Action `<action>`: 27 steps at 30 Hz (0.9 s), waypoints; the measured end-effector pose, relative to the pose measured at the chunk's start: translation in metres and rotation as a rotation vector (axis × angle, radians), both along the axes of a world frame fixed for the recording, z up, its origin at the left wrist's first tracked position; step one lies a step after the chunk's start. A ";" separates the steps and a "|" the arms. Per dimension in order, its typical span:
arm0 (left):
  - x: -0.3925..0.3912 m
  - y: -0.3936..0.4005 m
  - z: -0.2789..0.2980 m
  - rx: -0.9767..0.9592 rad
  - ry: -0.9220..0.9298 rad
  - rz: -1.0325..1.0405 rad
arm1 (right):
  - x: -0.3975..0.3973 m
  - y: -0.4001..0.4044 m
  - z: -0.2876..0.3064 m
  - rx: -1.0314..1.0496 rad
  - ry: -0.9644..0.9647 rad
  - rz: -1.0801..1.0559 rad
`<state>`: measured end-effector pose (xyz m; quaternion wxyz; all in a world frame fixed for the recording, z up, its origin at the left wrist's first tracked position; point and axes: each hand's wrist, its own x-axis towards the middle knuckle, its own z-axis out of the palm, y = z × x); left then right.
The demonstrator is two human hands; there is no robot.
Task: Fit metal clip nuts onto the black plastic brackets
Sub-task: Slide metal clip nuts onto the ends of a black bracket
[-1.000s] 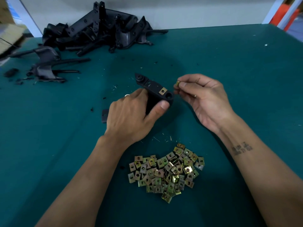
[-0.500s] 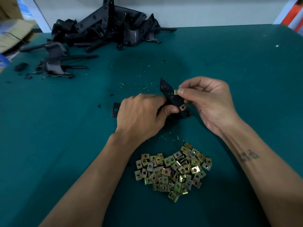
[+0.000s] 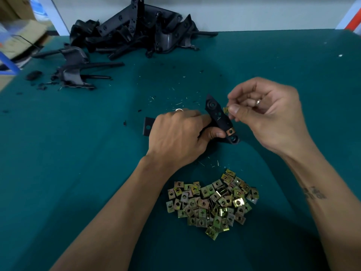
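Observation:
My left hand (image 3: 179,135) grips a black plastic bracket (image 3: 218,116) at the table's middle, its narrow end pointing away from me. One brass-coloured clip nut (image 3: 231,131) sits fitted near the bracket's near end. My right hand (image 3: 269,116) pinches a second clip nut (image 3: 226,110) between thumb and forefinger, right beside the bracket's right edge. Whether that nut touches the bracket is unclear. A heap of loose clip nuts (image 3: 213,204) lies close to me between my forearms.
A pile of black brackets (image 3: 136,34) is stacked at the back of the green table (image 3: 58,153), with two more brackets (image 3: 72,69) at the back left. Small plastic shavings are scattered around the hands. Cardboard boxes (image 3: 21,38) stand beyond the left edge.
The right hand's nut was pressed against the bracket's edge half a second ago; now it sits just off that edge. The left hand turned the bracket more upright.

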<state>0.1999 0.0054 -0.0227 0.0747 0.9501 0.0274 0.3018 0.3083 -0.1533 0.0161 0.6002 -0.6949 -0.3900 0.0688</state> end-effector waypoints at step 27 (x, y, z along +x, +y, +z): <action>0.000 -0.002 0.001 0.087 0.043 -0.038 | -0.002 -0.008 0.012 -0.170 -0.143 0.001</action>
